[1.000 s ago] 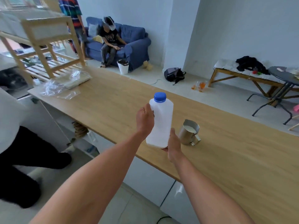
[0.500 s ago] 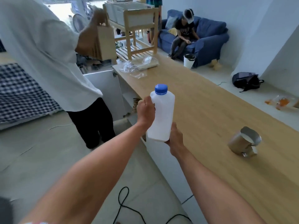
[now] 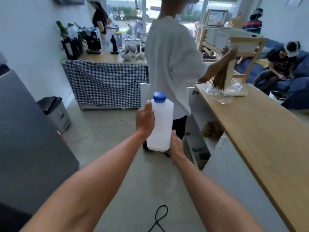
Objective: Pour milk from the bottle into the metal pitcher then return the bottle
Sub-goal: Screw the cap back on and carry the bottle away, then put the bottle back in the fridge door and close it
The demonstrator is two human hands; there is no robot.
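Note:
A white plastic milk bottle (image 3: 161, 124) with a blue cap stands upright in the air over the floor, in front of me. My left hand (image 3: 145, 121) grips its upper left side with the thumb up along the shoulder. My right hand (image 3: 175, 146) holds it under the bottom right corner. The metal pitcher is out of view.
A person in a white shirt (image 3: 172, 64) stands close ahead, holding brown sticks. The long wooden counter (image 3: 260, 131) runs along the right. A grey fridge-like panel (image 3: 25, 131) fills the left, with a dark bin (image 3: 55, 111) beyond it. A black cable (image 3: 158, 218) lies on the floor.
My view has swung left, away from the counter; the pitcher has left the frame. Both hands keep the same hold on the bottle, which now hangs over the floor.

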